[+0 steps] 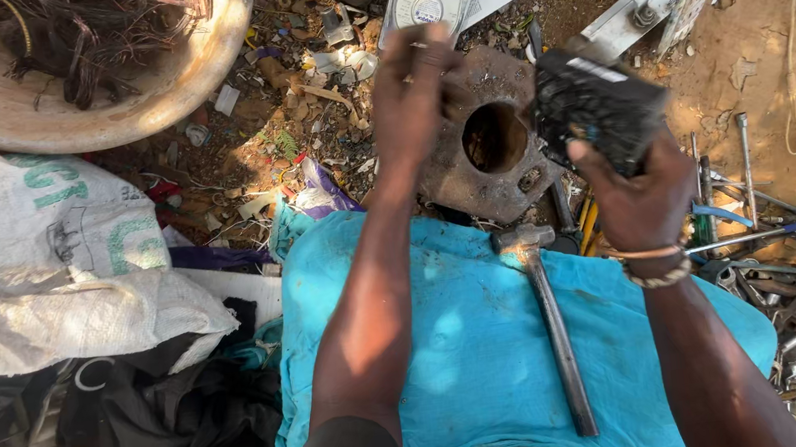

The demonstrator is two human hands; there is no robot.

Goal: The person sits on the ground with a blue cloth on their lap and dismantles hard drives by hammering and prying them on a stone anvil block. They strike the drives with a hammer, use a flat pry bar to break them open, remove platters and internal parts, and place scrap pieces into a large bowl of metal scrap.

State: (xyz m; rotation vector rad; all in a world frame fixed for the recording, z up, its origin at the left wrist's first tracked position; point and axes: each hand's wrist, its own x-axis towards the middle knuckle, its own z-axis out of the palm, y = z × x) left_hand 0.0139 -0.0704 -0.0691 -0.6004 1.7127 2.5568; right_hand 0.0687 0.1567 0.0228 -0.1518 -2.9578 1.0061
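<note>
The right hand (640,196) grips a black block (594,106) of matt, rough, crumbly-looking plastic, above a thick rusty metal plate (488,178) with a pitted brown surface. A hammer (554,321) of dull, worn steel lies on a soft turquoise cloth (477,344). Beside it sit a woven white plastic sack (43,264) and a scuffed, dusty plastic basin (106,112).

The scene is seen through a single head-worn camera, pointed steeply down from above the person's lap. A rusty metal plate with a round hole (489,148) is centred just above the middle of the frame and viewed at close range. Nearer the camera than the plate, a blue cloth (472,345) fills the lower middle. Beyond the plate, littered ground (303,94) is shown. No second view is provided.
</note>
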